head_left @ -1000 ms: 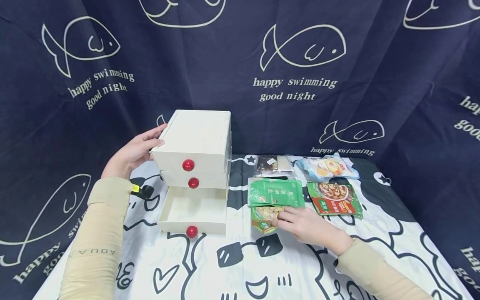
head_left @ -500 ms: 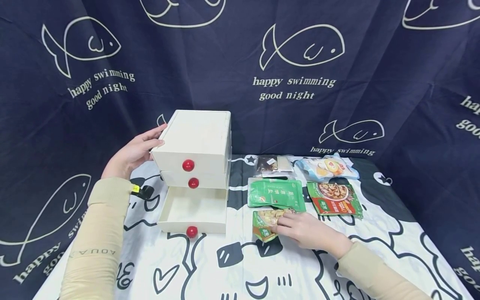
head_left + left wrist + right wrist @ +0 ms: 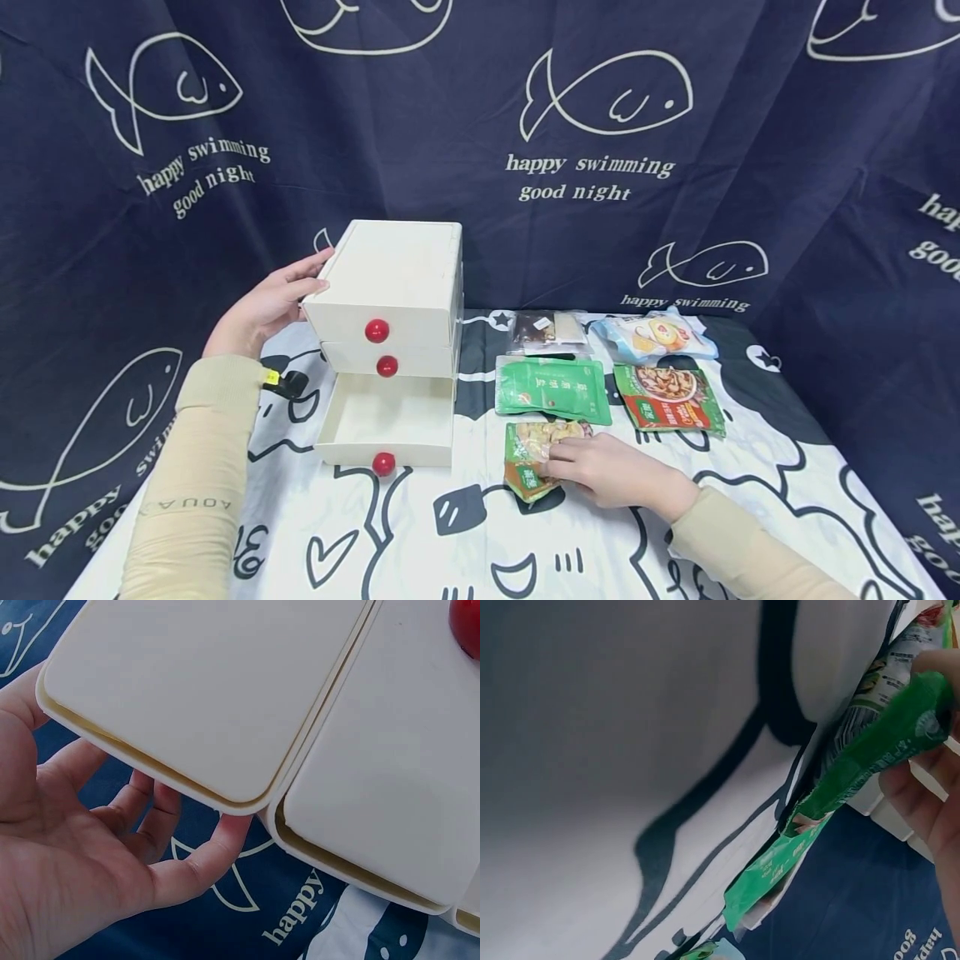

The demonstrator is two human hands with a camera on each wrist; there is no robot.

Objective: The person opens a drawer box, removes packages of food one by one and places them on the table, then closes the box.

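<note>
A white drawer unit (image 3: pixel 393 271) with red round knobs stands left of centre, its bottom drawer (image 3: pixel 390 454) pulled out and bare inside. My left hand (image 3: pixel 266 304) rests against the unit's upper left side; in the left wrist view its fingers (image 3: pixel 191 866) touch that side. To the right, my right hand (image 3: pixel 600 467) pinches a green and orange food packet (image 3: pixel 525 471) with a food picture, low over the tablecloth. The right wrist view shows this packet (image 3: pixel 885 746) edge-on, part of it hidden by the fingers.
Behind the held packet lies a plain green pouch (image 3: pixel 551 387). A red and green food packet (image 3: pixel 671 400), a light blue snack bag (image 3: pixel 656 333) and a clear dark-filled packet (image 3: pixel 547 331) lie farther back. A dark blue curtain (image 3: pixel 480 125) hangs behind.
My right hand has drawn the green and orange packet out from the green pouch's front edge, toward me, turning it slightly. The left hand and drawers have stayed put.
</note>
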